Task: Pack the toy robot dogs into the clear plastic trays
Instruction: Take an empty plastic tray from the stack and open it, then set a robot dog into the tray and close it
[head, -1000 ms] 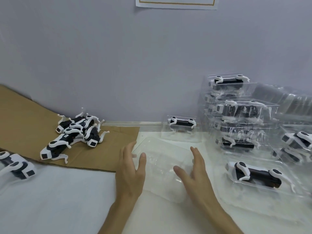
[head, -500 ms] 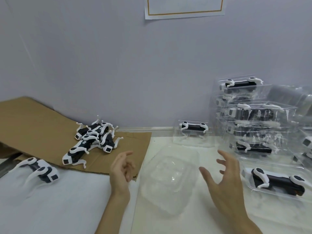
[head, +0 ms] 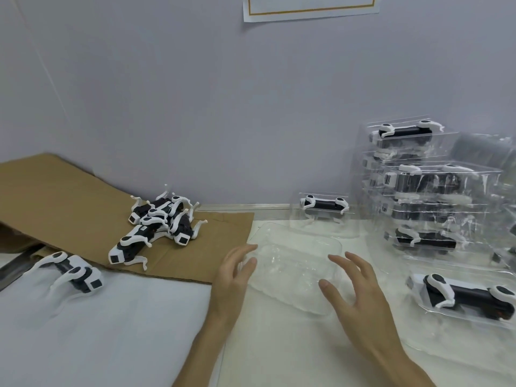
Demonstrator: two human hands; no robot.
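Now the left hand [head: 233,277] and right hand [head: 360,294] have closed back in on the empty tray [head: 296,263], fingers spread wide, holding nothing. Best square it flat, then fetch a dog [head: 131,244] lying left of the left hand.

empty clear tray [head: 296,263] lying flat, black-white toy dogs [head: 159,222] heaped on cardboard [head: 69,202]

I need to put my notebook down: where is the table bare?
The white surface at the near edge, left of the left hand, below the cardboard sheet and lone toy robot dog, is bare. Stacked packed trays crowd the right.
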